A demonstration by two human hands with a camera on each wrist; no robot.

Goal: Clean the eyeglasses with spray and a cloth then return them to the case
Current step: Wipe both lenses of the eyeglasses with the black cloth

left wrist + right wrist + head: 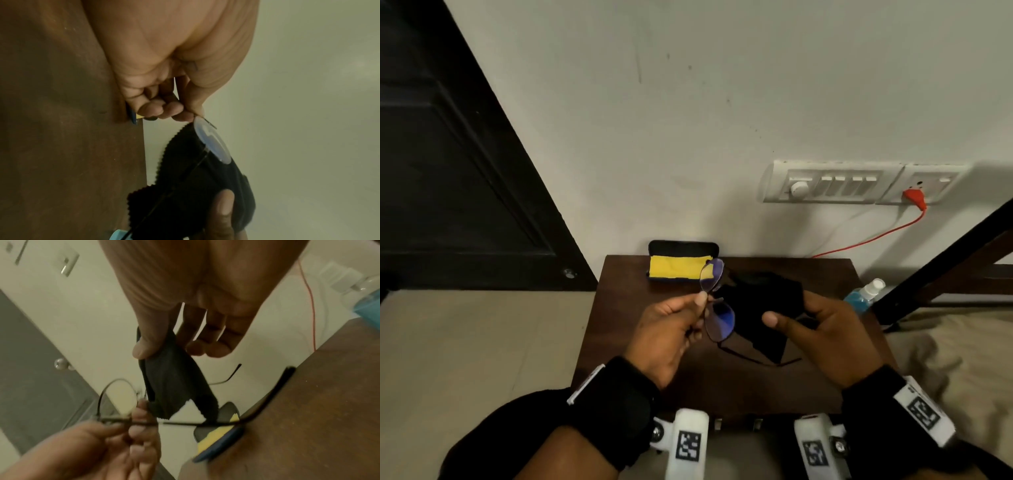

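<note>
**Wiping stage: glasses in the left hand, cloth in the right**

At the far left of the head view stood a dark door, shut, with pale floor below it. Next came the left hand, raised over the small wooden table. Its thumb and fingertips were pinched on the eyeglasses at the bridge between the two lenses, the other fingers curled in toward the palm. The glasses were held clear of the tabletop, lenses stacked one above the other, temple arms open and trailing toward the person.

Behind them, at the back edge of the table against the wall, the case lay open, showing yellow lining or a yellow cloth; which of the two could not be told.

Just right of the lenses, the right hand gripped a black cloth, thumb on the near face and fingers behind it; the right wrist view showed the cloth pinched under the thumb and hanging loose. The cloth sat right beside the lower lens, and whether it touched the glass could not be made out.

Farther right, the spray bottle with blue liquid stood at or just off the table's right edge, untouched by either hand.

The step in hand appeared to be the wipe, spraying probably done. The next move called for folding the cloth round one lens and rubbing both faces while the left pinch kept steady, gently, since the frame looked thin.
</note>
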